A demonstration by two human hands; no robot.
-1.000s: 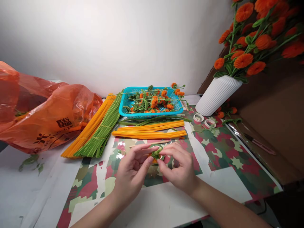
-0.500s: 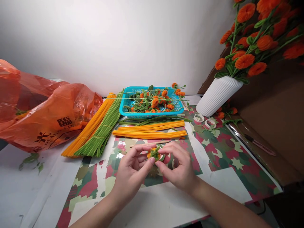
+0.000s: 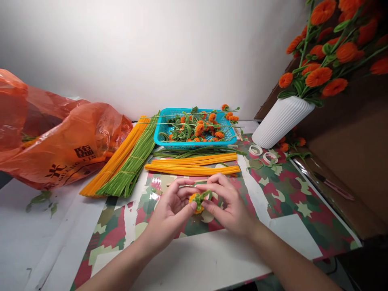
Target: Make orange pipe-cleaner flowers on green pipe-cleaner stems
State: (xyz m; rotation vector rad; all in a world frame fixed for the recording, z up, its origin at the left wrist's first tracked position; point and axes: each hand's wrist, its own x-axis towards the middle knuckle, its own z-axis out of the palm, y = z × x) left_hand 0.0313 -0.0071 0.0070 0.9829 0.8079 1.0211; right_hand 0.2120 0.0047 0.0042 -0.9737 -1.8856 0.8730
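Between my two hands is a small pipe-cleaner flower [image 3: 197,203], with yellow-orange petals and a green centre turned up toward me. My left hand [image 3: 171,210] grips its left side, thumb against the petals. From the other side my right hand [image 3: 228,206] pinches the green part with thumb and fingertips. Fingers cover part of the flower. Just beyond my hands, two bundles of yellow-orange pipe cleaners [image 3: 194,169] lie across the camouflage-patterned mat [image 3: 257,194]. A thin wooden stick [image 3: 194,182] shows partly behind my fingers.
A blue basket [image 3: 157,139] of orange pipe-cleaner flowers stands behind. To the left lie green pipe cleaners [image 3: 129,165] and an orange plastic bag [image 3: 69,141]. On the right are a tilted white vase [image 3: 280,123] of flowers, tape rolls [image 3: 255,150] and a pink-handled cutter [image 3: 336,188].
The flower has tilted and sits slightly lower in my fingers. My right fingers have shifted in over it, toward my left hand. The view has moved a little.
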